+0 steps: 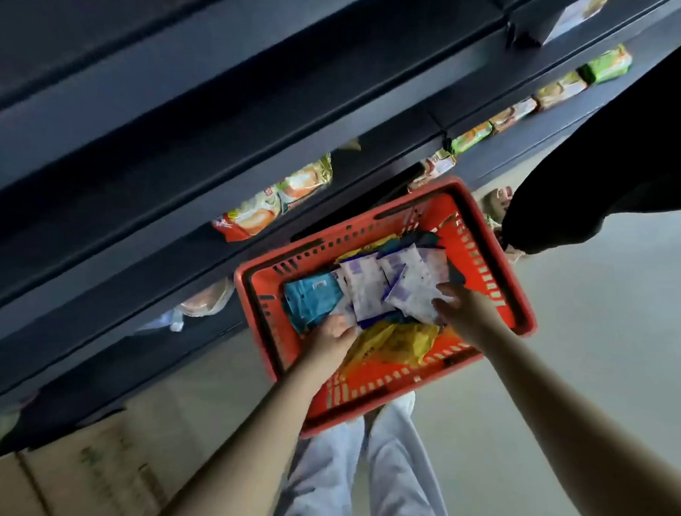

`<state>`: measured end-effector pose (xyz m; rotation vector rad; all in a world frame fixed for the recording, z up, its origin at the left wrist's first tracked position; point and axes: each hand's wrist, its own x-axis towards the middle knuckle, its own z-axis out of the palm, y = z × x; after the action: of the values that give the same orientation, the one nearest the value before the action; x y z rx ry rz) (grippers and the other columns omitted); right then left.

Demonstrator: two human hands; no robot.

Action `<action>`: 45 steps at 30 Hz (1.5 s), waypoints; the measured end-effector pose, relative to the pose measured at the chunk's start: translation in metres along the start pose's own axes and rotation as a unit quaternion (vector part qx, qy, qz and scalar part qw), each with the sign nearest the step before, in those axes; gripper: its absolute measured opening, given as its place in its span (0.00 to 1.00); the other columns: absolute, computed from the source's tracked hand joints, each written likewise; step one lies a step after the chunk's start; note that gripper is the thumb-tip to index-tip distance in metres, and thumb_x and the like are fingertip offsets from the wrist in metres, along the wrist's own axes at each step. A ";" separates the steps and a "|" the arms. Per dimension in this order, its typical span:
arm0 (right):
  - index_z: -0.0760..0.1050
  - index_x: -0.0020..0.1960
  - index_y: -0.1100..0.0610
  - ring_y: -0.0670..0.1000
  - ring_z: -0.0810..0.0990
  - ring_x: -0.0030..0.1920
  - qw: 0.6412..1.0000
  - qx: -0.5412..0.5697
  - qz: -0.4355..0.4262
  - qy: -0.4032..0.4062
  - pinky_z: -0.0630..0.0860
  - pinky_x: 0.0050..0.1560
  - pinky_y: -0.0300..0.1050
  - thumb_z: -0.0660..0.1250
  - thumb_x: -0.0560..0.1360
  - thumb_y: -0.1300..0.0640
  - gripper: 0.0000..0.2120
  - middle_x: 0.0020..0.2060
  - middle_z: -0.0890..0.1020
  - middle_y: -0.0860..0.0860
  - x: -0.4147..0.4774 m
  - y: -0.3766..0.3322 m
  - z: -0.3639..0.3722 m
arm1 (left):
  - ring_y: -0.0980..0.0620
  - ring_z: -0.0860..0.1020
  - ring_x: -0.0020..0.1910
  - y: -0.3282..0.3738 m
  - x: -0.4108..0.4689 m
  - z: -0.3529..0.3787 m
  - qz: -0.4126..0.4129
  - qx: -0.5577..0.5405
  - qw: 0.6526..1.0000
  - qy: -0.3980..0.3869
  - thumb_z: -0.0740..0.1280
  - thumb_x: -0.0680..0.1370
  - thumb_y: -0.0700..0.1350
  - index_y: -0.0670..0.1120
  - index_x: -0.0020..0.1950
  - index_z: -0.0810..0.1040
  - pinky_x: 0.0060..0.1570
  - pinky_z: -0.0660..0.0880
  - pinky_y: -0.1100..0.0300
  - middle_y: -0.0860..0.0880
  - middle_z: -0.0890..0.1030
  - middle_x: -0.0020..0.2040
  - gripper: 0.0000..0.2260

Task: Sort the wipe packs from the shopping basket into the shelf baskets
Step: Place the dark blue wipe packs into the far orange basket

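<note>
A red shopping basket (pixel 506 288) stands on the floor in front of my legs. Inside lie several white-and-purple wipe packs (pixel 366 292), a teal pack (pixel 311 298) at its left and yellow packs (pixel 394 343) near me. My left hand (pixel 329 343) reaches in between the teal and yellow packs, its fingertips curled at the edge of a white pack; the blur hides whether it grips. My right hand (pixel 462 310) lies with spread fingers on the rightmost white-and-purple pack (pixel 415 293).
Dark blue shelves (pixel 207 154) run along the left and top, holding bagged snack packs (pixel 276 200). A cardboard box (pixel 86 480) stands at lower left. A person in black clothing (pixel 610 172) is at the upper right, close to the basket's far corner.
</note>
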<state>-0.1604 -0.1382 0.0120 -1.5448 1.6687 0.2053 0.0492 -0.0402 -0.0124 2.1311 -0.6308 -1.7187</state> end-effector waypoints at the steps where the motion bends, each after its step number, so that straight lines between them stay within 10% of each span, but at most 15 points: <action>1: 0.72 0.69 0.54 0.57 0.80 0.57 1.000 -0.008 -0.005 -0.010 0.73 0.52 0.44 0.63 0.79 0.52 0.19 0.61 0.79 0.57 0.012 0.005 0.008 | 0.42 0.74 0.65 -0.001 0.018 0.006 -0.013 -0.007 1.000 0.009 0.64 0.80 0.39 0.36 0.68 0.69 0.64 0.70 0.52 0.39 0.75 0.66 0.17; 15: 0.71 0.65 0.46 0.59 0.70 0.63 0.997 -0.054 0.004 0.055 0.73 0.60 0.60 0.72 0.71 0.45 0.24 0.64 0.74 0.51 0.062 0.026 0.043 | 0.45 0.81 0.51 0.005 0.096 0.032 -0.123 -0.159 0.974 0.101 0.71 0.75 0.52 0.52 0.52 0.74 0.49 0.81 0.46 0.46 0.81 0.56 0.10; 24: 0.72 0.62 0.46 0.59 0.69 0.62 0.994 -0.069 0.030 0.081 0.69 0.62 0.56 0.72 0.70 0.44 0.22 0.60 0.77 0.51 0.065 0.020 0.045 | 0.56 0.73 0.30 0.020 0.102 0.027 -0.142 -0.142 0.975 0.092 0.66 0.78 0.55 0.47 0.57 0.78 0.21 0.66 0.67 0.49 0.80 0.43 0.14; 28: 0.75 0.62 0.53 0.58 0.72 0.59 0.993 -0.064 -0.003 0.099 0.72 0.58 0.57 0.72 0.72 0.47 0.21 0.58 0.78 0.53 0.056 0.021 0.046 | 0.52 0.80 0.41 0.025 0.095 0.027 -0.093 -0.136 0.983 0.086 0.67 0.78 0.52 0.46 0.53 0.79 0.37 0.78 0.61 0.47 0.83 0.50 0.10; 33: 0.75 0.58 0.57 0.47 0.77 0.44 0.969 0.150 0.012 0.194 0.70 0.33 0.33 0.69 0.76 0.57 0.12 0.51 0.82 0.52 0.019 0.003 0.029 | 0.42 0.82 0.47 0.030 0.060 0.013 -0.040 -0.160 0.980 0.110 0.70 0.75 0.52 0.50 0.37 0.75 0.43 0.77 0.52 0.42 0.83 0.47 0.10; 41: 0.76 0.56 0.55 0.52 0.84 0.48 0.896 0.432 -0.003 0.098 0.82 0.49 0.56 0.72 0.73 0.57 0.13 0.49 0.84 0.51 -0.099 -0.066 -0.045 | 0.41 0.82 0.50 0.063 -0.110 -0.037 0.027 -0.284 0.955 0.082 0.70 0.76 0.46 0.45 0.49 0.77 0.56 0.76 0.42 0.41 0.84 0.51 0.06; 45: 0.74 0.60 0.54 0.52 0.84 0.50 0.899 0.433 -0.051 0.032 0.81 0.51 0.56 0.82 0.61 0.47 0.32 0.52 0.84 0.51 -0.165 -0.111 -0.079 | 0.43 0.81 0.56 0.086 -0.213 -0.067 0.075 -0.328 0.937 0.096 0.74 0.71 0.50 0.47 0.55 0.78 0.61 0.74 0.39 0.45 0.83 0.55 0.16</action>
<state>-0.1150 -0.0891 0.2156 -0.9398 1.4119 -0.5863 0.0663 -0.0012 0.2232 1.6887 -0.1228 -1.3583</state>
